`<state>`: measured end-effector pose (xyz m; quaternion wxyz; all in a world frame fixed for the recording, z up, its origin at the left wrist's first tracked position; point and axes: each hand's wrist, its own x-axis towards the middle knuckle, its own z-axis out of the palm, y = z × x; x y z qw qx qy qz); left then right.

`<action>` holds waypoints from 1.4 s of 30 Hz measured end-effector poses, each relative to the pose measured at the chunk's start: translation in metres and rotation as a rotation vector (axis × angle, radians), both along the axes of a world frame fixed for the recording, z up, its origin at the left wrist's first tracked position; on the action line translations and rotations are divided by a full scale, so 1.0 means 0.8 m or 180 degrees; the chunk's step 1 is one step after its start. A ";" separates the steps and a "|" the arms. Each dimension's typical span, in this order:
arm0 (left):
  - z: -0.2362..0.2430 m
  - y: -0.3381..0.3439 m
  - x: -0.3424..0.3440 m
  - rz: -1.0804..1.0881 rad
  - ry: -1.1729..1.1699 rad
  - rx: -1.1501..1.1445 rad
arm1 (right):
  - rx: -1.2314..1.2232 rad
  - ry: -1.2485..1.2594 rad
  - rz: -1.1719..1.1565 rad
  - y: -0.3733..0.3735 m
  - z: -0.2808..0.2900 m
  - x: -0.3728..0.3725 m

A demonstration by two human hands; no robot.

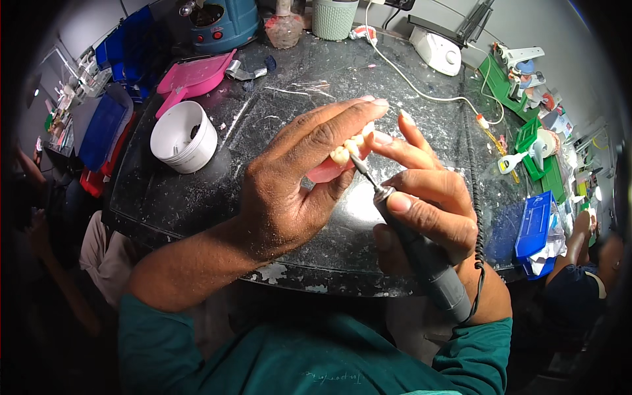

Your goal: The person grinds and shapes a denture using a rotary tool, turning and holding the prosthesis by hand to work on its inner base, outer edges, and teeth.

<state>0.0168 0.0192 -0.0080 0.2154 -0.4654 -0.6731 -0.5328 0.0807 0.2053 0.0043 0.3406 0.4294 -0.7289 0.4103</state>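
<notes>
Above the middle of the dark bench, my left hand (293, 168) is closed around a denture (324, 170) with a pink base and a row of cream teeth. Fingers and palm cover much of it. In my right hand (431, 204) is a black rotary handpiece (421, 263), gripped like a pen near its metal collar. Its grey, pointed bur (360, 166) meets or nearly meets the denture beside the teeth; actual contact is too small to tell. My right fingertips reach close to the teeth. A coiled black cord (480, 224) runs along the handpiece's right side.
A white tub (184, 137) and a pink dustpan (197, 76) stand at the left. Behind are a blue machine (225, 26), a pale green basket (334, 18) and a white control box (436, 51). Green and blue bins (534, 224) line the right. Other people sit at both sides.
</notes>
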 end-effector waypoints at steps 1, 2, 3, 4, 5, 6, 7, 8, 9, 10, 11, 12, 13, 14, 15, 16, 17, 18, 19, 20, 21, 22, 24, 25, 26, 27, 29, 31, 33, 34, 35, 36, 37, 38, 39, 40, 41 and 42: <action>0.000 0.000 -0.002 0.0014 0.0134 -0.0045 | -0.0043 -0.0015 0.0006 -0.001 0.000 0.001; 0.001 0.000 -0.004 0.0028 0.0267 -0.0091 | -0.0086 -0.0030 0.0012 -0.001 0.000 0.002; 0.001 -0.001 -0.003 0.0025 0.0268 -0.0089 | -0.0085 -0.0030 0.0009 0.001 0.000 0.000; 0.001 -0.001 -0.002 0.0031 0.0222 -0.0125 | 0.0152 0.0101 -0.0023 0.005 -0.001 -0.004; 0.001 -0.002 -0.002 0.0037 0.0177 -0.0161 | 0.0389 0.0231 -0.0056 0.008 -0.001 -0.006; 0.001 -0.002 -0.002 0.0039 0.0176 -0.0162 | 0.0387 0.0230 -0.0055 0.009 -0.001 -0.006; 0.000 -0.002 -0.002 0.0024 0.0170 -0.0172 | 0.0394 0.0234 -0.0038 0.010 -0.001 -0.006; 0.000 -0.002 -0.002 0.0009 0.0163 -0.0182 | 0.0401 0.0237 -0.0021 0.010 -0.001 -0.006; 0.000 -0.002 -0.002 0.0005 0.0165 -0.0179 | 0.0404 0.0238 -0.0025 0.010 -0.001 -0.007; 0.000 -0.003 -0.001 -0.0022 0.0068 -0.0172 | 0.0406 0.0272 -0.0009 0.011 -0.001 -0.008; 0.000 -0.003 0.001 -0.0049 -0.0028 -0.0165 | 0.0408 0.0305 0.0007 0.010 -0.002 -0.009; -0.001 -0.003 0.002 -0.0049 -0.0027 -0.0166 | 0.0407 0.0306 0.0007 0.007 -0.002 -0.006; -0.002 -0.003 0.003 -0.0131 -0.0160 -0.0108 | 0.0115 0.0134 -0.0009 0.001 -0.002 0.000; -0.003 -0.002 0.004 -0.0213 -0.0293 -0.0051 | -0.0177 -0.0039 -0.0024 -0.002 -0.002 0.003; -0.004 -0.001 0.004 -0.0211 -0.0293 -0.0050 | -0.0176 -0.0038 -0.0023 -0.002 -0.002 0.003; -0.006 0.000 0.005 -0.0298 -0.0377 0.0067 | -0.0082 0.0003 -0.0032 -0.001 -0.001 0.002; -0.008 0.000 0.005 -0.0384 -0.0461 0.0183 | 0.0012 0.0043 -0.0041 0.000 -0.001 0.000; -0.009 0.000 0.004 -0.0376 -0.0460 0.0181 | 0.0009 0.0043 -0.0033 0.002 -0.001 -0.002; -0.010 0.001 0.001 -0.0403 -0.0390 0.0198 | 0.0182 0.0136 -0.0042 0.007 -0.002 -0.004; -0.012 0.002 -0.001 -0.0429 -0.0321 0.0215 | 0.0356 0.0228 -0.0049 0.010 -0.002 -0.006; -0.012 0.003 -0.003 -0.0442 -0.0326 0.0220 | 0.0362 0.0223 -0.0061 0.012 -0.002 -0.006; -0.010 0.002 -0.002 -0.0446 -0.0329 0.0216 | 0.0420 0.0221 -0.0021 0.012 0.000 -0.006; -0.005 -0.001 0.002 -0.0436 -0.0325 0.0208 | 0.0474 0.0229 0.0030 0.009 0.003 -0.003; -0.005 0.000 0.004 -0.0394 -0.0405 0.0170 | 0.0222 0.0080 -0.0044 0.005 0.002 0.001; -0.006 0.001 0.004 -0.0352 -0.0483 0.0132 | -0.0030 -0.0068 -0.0120 0.003 0.001 0.003; -0.006 0.002 0.003 -0.0363 -0.0489 0.0135 | -0.0026 -0.0073 -0.0132 0.004 0.000 0.002; -0.003 0.000 0.005 -0.0395 -0.0525 0.0125 | -0.0002 -0.0038 -0.0057 0.002 0.002 0.003; -0.002 -0.001 0.004 -0.0399 -0.0509 0.0109 | -0.0078 -0.0024 -0.0043 0.002 -0.002 0.000; -0.006 0.001 0.002 -0.0423 -0.0503 0.0096 | -0.0151 -0.0019 -0.0047 0.004 -0.005 -0.001; -0.008 0.001 0.003 -0.0498 -0.0546 0.0203 | -0.0096 0.0005 -0.0042 0.003 -0.003 0.000; -0.010 0.000 0.004 -0.0573 -0.0588 0.0310 | -0.0040 0.0030 -0.0036 0.001 -0.001 0.001; -0.010 -0.001 0.005 -0.0562 -0.0581 0.0308 | -0.0043 0.0036 -0.0025 -0.001 0.001 0.003; -0.012 0.001 0.004 -0.0630 -0.0667 0.0350 | -0.0110 0.0022 -0.0074 -0.003 0.000 0.003; -0.013 0.002 0.004 -0.0698 -0.0753 0.0392 | -0.0176 0.0007 -0.0122 -0.004 -0.001 0.003; -0.015 0.004 0.004 -0.0707 -0.0758 0.0393 | -0.0174 0.0004 -0.0132 -0.001 -0.002 0.002; -0.014 0.004 0.005 -0.0756 -0.0832 0.0434 | -0.0064 0.0041 -0.0140 0.001 -0.001 0.002; -0.014 0.005 0.006 -0.0806 -0.0907 0.0476 | 0.0046 0.0077 -0.0150 0.003 -0.001 0.002; -0.013 0.005 0.006 -0.0812 -0.0907 0.0475 | 0.0047 0.0078 -0.0156 0.002 -0.002 0.002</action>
